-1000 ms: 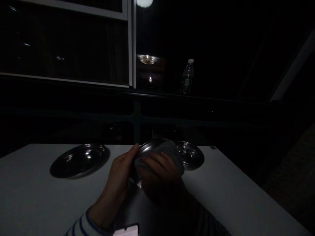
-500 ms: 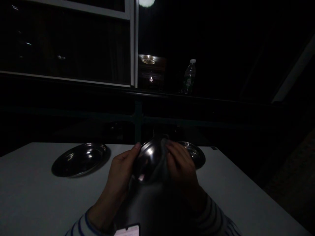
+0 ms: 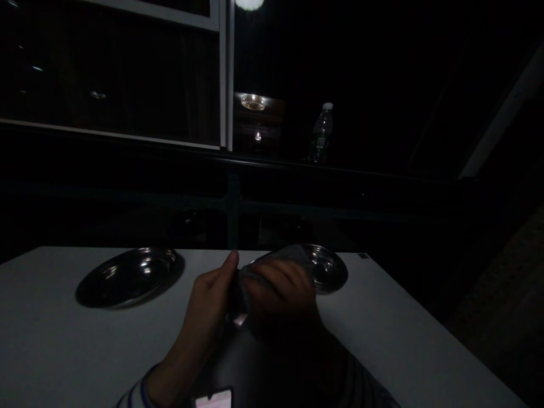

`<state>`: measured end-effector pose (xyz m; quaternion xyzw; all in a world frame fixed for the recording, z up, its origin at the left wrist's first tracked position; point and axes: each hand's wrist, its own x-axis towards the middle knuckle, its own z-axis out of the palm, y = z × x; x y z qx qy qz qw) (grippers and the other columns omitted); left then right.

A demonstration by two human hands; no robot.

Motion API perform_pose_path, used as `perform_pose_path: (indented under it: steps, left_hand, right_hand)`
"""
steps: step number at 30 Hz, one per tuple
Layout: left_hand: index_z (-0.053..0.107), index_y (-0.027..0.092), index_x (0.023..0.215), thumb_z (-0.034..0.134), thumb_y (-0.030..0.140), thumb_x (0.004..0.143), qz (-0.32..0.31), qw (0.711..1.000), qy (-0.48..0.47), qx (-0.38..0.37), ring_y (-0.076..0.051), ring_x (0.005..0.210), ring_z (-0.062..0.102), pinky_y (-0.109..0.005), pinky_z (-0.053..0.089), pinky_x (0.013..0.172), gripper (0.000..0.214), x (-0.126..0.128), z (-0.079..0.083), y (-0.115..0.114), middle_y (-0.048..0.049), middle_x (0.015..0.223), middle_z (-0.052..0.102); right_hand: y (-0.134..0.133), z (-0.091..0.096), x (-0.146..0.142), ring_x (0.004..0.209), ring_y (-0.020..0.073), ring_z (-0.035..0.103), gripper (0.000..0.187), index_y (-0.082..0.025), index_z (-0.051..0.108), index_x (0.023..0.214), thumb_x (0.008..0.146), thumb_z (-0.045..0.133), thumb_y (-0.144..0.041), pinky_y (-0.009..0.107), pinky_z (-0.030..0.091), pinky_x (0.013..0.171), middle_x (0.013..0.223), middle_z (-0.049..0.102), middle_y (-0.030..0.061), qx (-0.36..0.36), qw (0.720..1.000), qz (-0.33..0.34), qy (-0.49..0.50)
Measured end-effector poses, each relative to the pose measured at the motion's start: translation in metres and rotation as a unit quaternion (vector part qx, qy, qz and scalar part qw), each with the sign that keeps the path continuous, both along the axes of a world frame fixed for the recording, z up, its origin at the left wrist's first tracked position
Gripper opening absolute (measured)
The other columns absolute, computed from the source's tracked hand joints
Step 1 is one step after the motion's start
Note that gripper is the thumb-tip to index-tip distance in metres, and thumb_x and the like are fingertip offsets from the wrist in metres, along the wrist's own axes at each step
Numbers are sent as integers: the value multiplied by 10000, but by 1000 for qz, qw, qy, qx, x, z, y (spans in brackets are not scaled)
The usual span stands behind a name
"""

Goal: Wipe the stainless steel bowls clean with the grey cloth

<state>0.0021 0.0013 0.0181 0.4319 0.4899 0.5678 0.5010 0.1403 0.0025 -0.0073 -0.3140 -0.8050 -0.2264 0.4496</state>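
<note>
The scene is very dark. My left hand grips the left rim of a round metal plate held tilted above the white table. My right hand presses a grey cloth against the plate's face, fingers closed over it, and hides most of the plate. Both hands sit at the centre of the view, near the table's front.
A metal plate lies on the table to the left, another just behind my right hand. A water bottle stands on a dark ledge beyond. A lit phone screen shows at the bottom edge.
My right hand with the cloth swept from the plate's upper right down and left across its face. The held plate has tilted lower. My left hand keeps its grip.
</note>
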Motion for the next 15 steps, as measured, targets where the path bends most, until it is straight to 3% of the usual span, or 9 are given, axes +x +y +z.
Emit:
perform_pose_path:
  steps: [3, 8, 13, 15]
  left_hand:
    - [457, 167, 391, 537, 584, 653, -4, 1000, 1, -8, -86, 384, 379, -221, 297, 417, 499, -2, -1, 1, 28, 375, 434]
    - [482, 168, 418, 488, 630, 659, -20, 999, -19, -22, -87, 378, 381, -219, 281, 396, 521, -2, -4, 3, 27, 397, 442]
    - [461, 175, 433, 528, 558, 664, -33, 995, -93, -22, -74, 387, 365, -204, 299, 408, 453, -2, -9, 6, 53, 407, 408]
    - [445, 175, 422, 520, 562, 668, -39, 994, -97, -29, -69, 370, 349, -203, 288, 398, 465, -2, -9, 6, 56, 392, 390]
  right_hand:
    - [0, -1, -1, 1048, 192, 486, 263, -196, 570, 1043, 828, 442, -278, 377, 400, 882, 1084, 586, 52, 8, 1000, 19, -23]
    - [3, -2, 5, 1010, 189, 491, 274, -153, 569, 1054, 840, 399, -180, 355, 437, 852, 1078, 538, 106, -29, 993, -39, 104]
    - [-3, -13, -16, 1055, 190, 469, 271, -176, 561, 1044, 828, 410, -239, 385, 349, 944, 1065, 592, 45, 10, 999, 26, -40]
    - [-1, -12, -13, 1055, 189, 470, 268, -189, 564, 1045, 824, 427, -254, 383, 348, 938, 1079, 589, 41, 5, 999, 30, -40]
